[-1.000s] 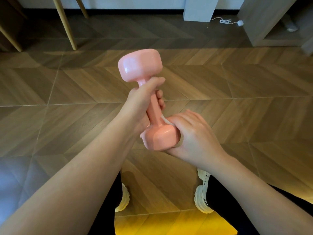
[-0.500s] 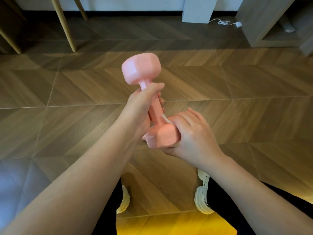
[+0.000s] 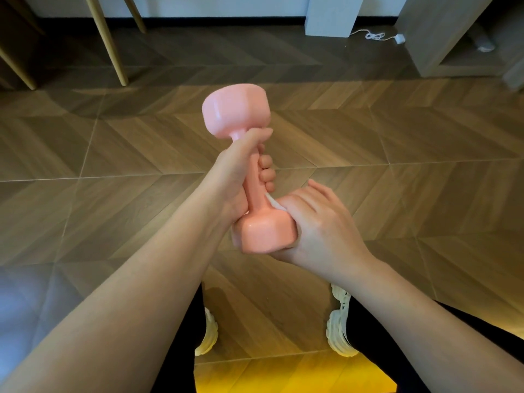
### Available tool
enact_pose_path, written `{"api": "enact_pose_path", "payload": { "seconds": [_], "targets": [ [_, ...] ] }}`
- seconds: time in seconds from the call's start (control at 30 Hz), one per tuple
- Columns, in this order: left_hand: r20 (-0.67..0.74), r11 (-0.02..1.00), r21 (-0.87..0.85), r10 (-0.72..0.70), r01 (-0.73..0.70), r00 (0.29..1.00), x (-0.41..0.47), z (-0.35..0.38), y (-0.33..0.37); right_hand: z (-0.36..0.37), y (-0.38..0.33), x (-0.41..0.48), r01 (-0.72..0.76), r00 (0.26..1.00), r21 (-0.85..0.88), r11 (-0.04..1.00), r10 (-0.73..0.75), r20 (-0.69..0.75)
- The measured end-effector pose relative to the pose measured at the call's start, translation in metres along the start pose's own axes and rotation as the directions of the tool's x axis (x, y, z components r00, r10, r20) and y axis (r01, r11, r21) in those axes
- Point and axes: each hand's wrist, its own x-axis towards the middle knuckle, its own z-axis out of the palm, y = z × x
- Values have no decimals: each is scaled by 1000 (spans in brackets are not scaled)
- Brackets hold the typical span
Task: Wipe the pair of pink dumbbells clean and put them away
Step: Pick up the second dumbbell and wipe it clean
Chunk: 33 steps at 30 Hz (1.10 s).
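Observation:
One pink dumbbell (image 3: 236, 113) is held nearly upright in front of me, above the wooden floor. My left hand (image 3: 236, 177) grips its handle, fingers wrapped round the bar. My right hand (image 3: 317, 225) cups the lower head of the dumbbell and presses a white wipe (image 3: 273, 204) against it; only a small corner of the wipe shows between my fingers and the head. The second dumbbell of the pair is out of view.
Wooden chair or table legs (image 3: 109, 41) stand at the back left. A white box (image 3: 334, 14) with a white cable (image 3: 377, 36) sits at the back wall. A low wooden cabinet (image 3: 442, 35) is at the back right. My white shoes (image 3: 338, 327) are below.
The dumbbell has turned in my left hand, so a different face of each head shows. My right hand has slid round the lower head with the wipe.

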Motion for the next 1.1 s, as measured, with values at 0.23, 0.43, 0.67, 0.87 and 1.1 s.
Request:
{"api": "enact_pose_path", "payload": {
  "seconds": [0.23,0.43,0.67,0.87,1.1],
  "targets": [
    [-19,996,84,-11,12,1000,1,-2,-1,-5,5,1,-33,994,-16,999,35,107],
    [-12,1000,27,-16,17,1000,0,-5,1,-9,-1,3,6,996,40,999,-10,90],
    [-84,998,55,-30,35,996,0,-10,-2,-9,-1,3,-14,979,94,996,-6,203],
    [-45,997,65,46,-43,998,0,-5,-4,-7,4,6,-24,985,77,997,10,174],
    [-10,998,43,-49,50,999,2,-3,-8,-9,4,4,-58,965,156,986,15,261]
  ]
}}
